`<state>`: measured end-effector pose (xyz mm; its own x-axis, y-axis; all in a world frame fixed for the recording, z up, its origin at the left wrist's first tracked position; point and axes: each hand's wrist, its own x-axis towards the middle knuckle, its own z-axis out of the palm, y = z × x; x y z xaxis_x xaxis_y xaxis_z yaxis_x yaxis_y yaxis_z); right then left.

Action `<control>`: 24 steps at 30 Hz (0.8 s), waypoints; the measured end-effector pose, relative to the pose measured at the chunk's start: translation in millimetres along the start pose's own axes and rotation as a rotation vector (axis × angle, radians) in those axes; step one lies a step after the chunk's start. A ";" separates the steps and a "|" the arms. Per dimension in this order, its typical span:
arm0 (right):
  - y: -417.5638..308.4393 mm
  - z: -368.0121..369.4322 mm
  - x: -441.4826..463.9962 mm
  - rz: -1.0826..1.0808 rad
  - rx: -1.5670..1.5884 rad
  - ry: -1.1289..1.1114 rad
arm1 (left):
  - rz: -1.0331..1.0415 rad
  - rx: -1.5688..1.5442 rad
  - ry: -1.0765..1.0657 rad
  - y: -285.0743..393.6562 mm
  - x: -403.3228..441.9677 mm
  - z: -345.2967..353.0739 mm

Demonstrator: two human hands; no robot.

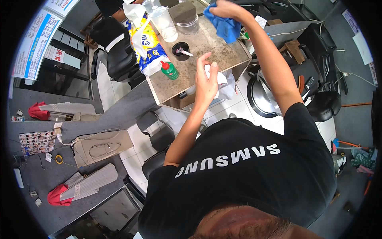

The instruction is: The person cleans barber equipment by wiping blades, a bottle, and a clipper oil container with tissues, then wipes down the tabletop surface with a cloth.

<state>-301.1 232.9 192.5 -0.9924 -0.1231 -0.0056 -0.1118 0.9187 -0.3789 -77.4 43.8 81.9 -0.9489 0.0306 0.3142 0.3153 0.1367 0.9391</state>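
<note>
My right hand (229,12) grips a blue cloth (227,28) above the far right of the worn tabletop (217,47). Over the table's near edge, my left hand (207,85) is curled around a crumpled white piece (220,77), perhaps tissue; its thumb and index finger point up. A black bowl (178,56) holding a whitish-pink stick-like tool (185,52) stands to the left of that hand. Closer to the near edge is a green bottle with a red cap (170,71). A yellow, blue and white plastic pack (145,46) lies along the left edge.
A whitish translucent bottle (165,26) and a clear tub (187,24) stand at the back. Black salon chairs (115,49) flank the table. A white plastic bag (227,88) hangs at its near side. Left, a grey surface bears cardboard (91,149) and a rolled cloth (95,179).
</note>
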 end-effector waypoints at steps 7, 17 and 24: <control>5.8 29.0 52.0 -0.045 -0.333 0.393 | -0.041 0.020 -0.094 15.4 -25.0 -10.3; 26.5 82.8 69.8 -0.127 -0.377 0.180 | -0.547 -0.437 -0.165 -19.2 -50.6 -19.5; -10.7 22.9 19.1 -0.160 -0.360 -0.155 | -0.616 -0.576 -0.147 -30.1 -48.1 -19.8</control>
<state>-317.7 212.1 175.3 -0.9445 -0.3049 -0.1227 -0.3023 0.9524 -0.0393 -41.0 18.6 41.3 -0.9329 0.2500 -0.2592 -0.3370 -0.3519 0.8733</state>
